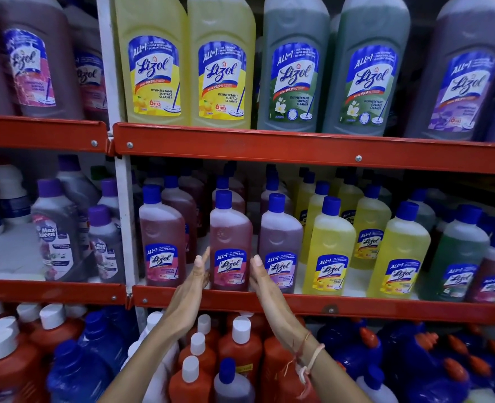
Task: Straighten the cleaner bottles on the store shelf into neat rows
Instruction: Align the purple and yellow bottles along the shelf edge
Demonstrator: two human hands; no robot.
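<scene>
A pink Lizol bottle (230,242) with a blue cap stands upright at the front of the middle shelf (356,308). My left hand (192,286) is flat with straight fingers against its left side. My right hand (265,285) is flat just off its right side, in front of a purple Lizol bottle (281,239). Neither hand curls around the bottle. Another pink bottle (162,237) stands to the left. Yellow bottles (329,248) (398,254) and a green one (458,257) continue the front row to the right, with uneven gaps.
Large Lizol bottles (223,62) fill the upper shelf. White-capped red bottles (240,347) and blue bottles (353,353) crowd the lower shelf under my forearms. A white upright post (124,216) separates the left bay, which holds Max Kleen bottles (55,231).
</scene>
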